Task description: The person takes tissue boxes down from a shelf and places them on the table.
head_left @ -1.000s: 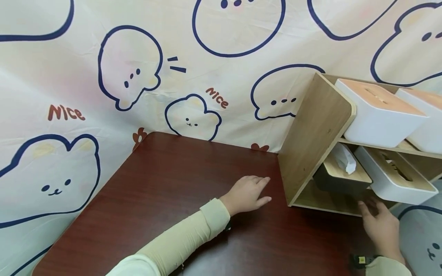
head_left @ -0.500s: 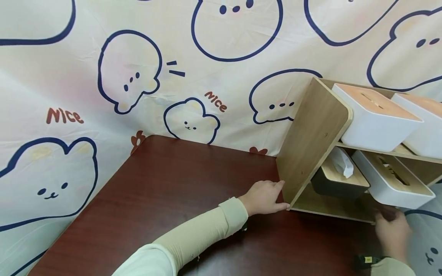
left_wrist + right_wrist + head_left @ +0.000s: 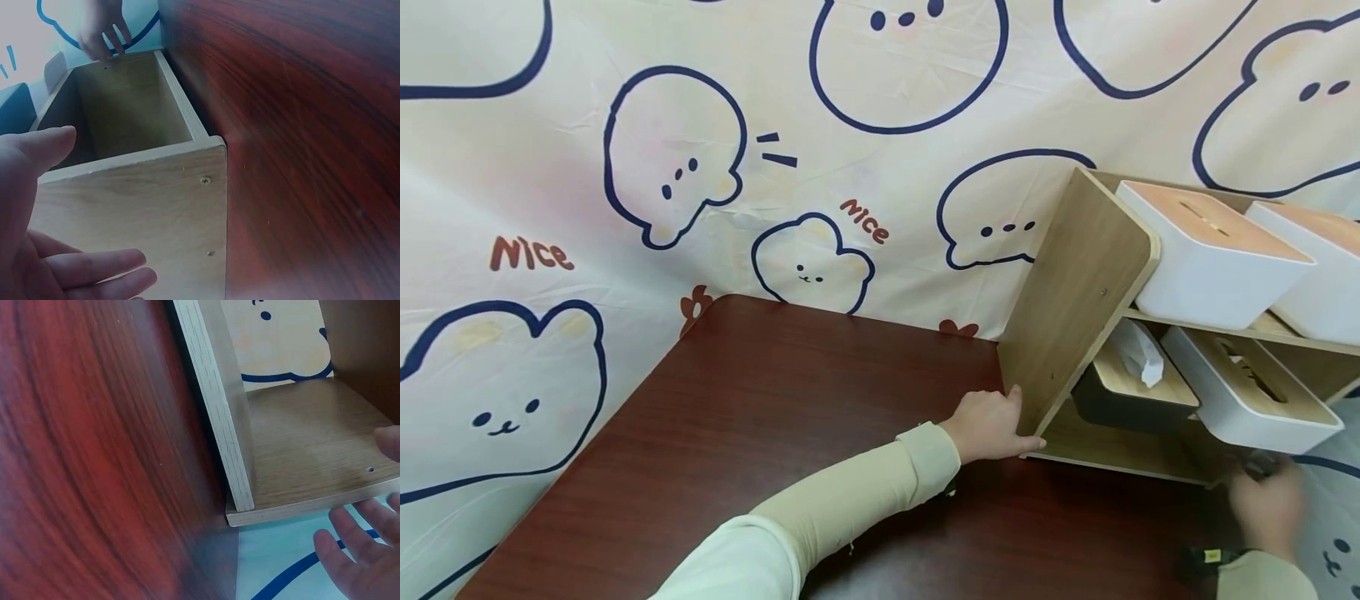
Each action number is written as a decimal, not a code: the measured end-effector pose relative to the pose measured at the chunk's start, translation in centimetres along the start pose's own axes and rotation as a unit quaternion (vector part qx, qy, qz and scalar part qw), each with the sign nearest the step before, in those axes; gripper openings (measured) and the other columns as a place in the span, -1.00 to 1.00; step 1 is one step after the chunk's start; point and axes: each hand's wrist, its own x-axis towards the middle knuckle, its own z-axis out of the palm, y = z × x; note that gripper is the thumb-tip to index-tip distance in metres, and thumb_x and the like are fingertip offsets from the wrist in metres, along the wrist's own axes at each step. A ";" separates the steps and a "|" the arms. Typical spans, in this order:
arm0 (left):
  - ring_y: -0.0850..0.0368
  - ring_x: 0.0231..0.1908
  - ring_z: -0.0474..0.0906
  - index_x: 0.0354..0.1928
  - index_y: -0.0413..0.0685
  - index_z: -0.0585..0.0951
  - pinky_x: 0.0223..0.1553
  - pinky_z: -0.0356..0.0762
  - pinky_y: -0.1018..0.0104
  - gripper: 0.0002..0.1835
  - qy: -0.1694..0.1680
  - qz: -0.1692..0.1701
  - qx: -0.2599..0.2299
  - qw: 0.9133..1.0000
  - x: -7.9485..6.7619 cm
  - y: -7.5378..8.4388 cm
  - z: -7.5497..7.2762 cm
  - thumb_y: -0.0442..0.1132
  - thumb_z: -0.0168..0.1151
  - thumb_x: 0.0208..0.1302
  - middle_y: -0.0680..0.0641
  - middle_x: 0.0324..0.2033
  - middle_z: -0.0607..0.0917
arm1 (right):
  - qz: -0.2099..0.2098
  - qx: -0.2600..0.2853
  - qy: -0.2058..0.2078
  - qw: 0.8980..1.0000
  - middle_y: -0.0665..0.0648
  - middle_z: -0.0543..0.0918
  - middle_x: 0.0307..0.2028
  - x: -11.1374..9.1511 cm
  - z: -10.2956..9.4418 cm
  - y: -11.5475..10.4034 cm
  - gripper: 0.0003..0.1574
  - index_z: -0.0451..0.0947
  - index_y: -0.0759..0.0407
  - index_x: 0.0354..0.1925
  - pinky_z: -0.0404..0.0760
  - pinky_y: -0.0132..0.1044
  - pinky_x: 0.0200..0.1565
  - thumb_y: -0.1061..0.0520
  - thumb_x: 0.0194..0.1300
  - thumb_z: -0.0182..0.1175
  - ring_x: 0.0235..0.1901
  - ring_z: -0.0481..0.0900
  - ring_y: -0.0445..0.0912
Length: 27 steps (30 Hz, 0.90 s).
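A light wooden two-tier shelf [image 3: 1067,292] stands at the right of the dark red-brown table [image 3: 820,375]. My left hand [image 3: 988,427] is at its left side panel [image 3: 131,206], thumb at the front edge and fingers straight along the outer face; firm contact is unclear. At the far right, my right hand [image 3: 1270,508], blurred in the head view, is beside the lower right side. The right wrist view shows its thumb on the inner side of the right panel [image 3: 312,444] and spread, slightly bent fingers [image 3: 356,537] outside.
White boxes with peach lids [image 3: 1221,250] fill the upper tier. Below sit a dark tissue box [image 3: 1138,404] with a tissue sticking out and a white wooden-lidded box [image 3: 1262,400]. A cartoon-printed cloth [image 3: 880,167] hangs behind the table.
My left hand has moved right, from the tabletop to the shelf's left side. My right hand has shifted right, from before the lower opening to the shelf's right side.
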 end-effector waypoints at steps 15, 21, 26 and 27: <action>0.28 -0.59 0.55 0.44 -0.09 0.29 -0.64 0.46 0.36 -0.07 -0.033 -0.034 -0.020 0.999 2.7 2.5 0.7 0.47 -0.09 0.27 0.14 -0.82 0.47 | -0.102 -0.010 -0.004 0.995 0.63 0.23 0.22 1.4 -1.3 0.0 -0.27 0.05 0.58 0.34 0.22 0.33 0.13 0.38 0.21 -0.11 0.22 0.20 0.47; 0.29 -0.87 0.34 0.49 -0.19 0.14 -0.81 0.32 0.38 -0.05 -0.011 -0.056 -0.049 0.997 3.5 3.0 1.2 0.37 -0.01 0.30 0.15 -0.90 0.41 | -0.087 -0.011 -0.008 0.996 0.63 0.17 0.28 1.1 -1.7 -0.8 -0.21 -0.03 0.55 0.39 0.18 0.32 0.17 0.39 0.18 -0.16 0.25 0.14 0.49; 0.28 -0.94 0.17 0.50 -0.26 0.04 -0.87 0.21 0.37 -0.06 0.011 -0.066 -0.059 0.996 3.5 3.2 1.6 0.20 0.08 0.29 0.16 -0.94 0.36 | -0.076 -0.021 0.017 0.997 0.67 0.22 0.21 0.6 -1.1 -1.1 -0.26 0.03 0.61 0.32 0.19 0.32 0.17 0.36 0.18 -0.14 0.19 0.18 0.52; 0.28 -0.94 0.15 0.50 -0.26 0.04 -0.87 0.20 0.36 -0.06 0.012 -0.067 -0.056 0.996 3.5 3.1 1.7 0.18 0.08 0.28 0.16 -0.94 0.35 | -0.079 -0.020 0.020 0.996 0.68 0.23 0.19 0.5 -0.9 -1.1 -0.27 0.04 0.62 0.30 0.18 0.32 0.17 0.36 0.18 -0.13 0.18 0.18 0.52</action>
